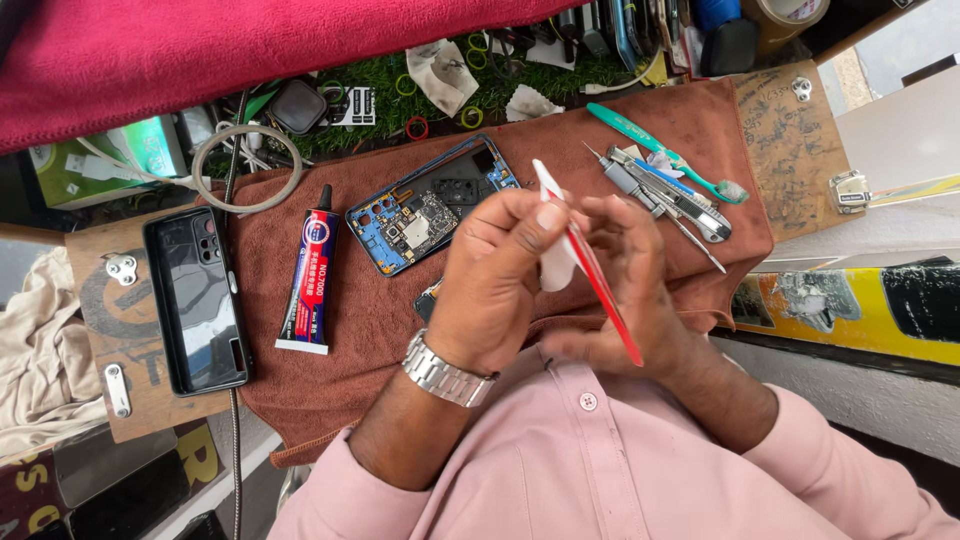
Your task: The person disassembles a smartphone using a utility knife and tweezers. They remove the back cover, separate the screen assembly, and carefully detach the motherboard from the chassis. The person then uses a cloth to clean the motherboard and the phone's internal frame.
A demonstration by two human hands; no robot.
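Note:
Both hands meet above a brown cloth (340,340), holding a thin red and white strip (600,290) that runs diagonally from upper left to lower right. My left hand (490,285), with a metal watch on the wrist, pinches the strip's upper white end between thumb and fingers. My right hand (635,280) curls around the red part lower down. A white piece (556,268) shows between the two hands. An opened phone body (430,205) with its circuit board exposed lies on the cloth just beyond my left hand.
A glue tube (312,270) lies left of the phone body, and a black back cover (195,300) rests on a wooden board at far left. A teal toothbrush (655,145), a cutter (675,195) and tweezers lie at the right. A wire ring (245,170) and clutter sit at the back.

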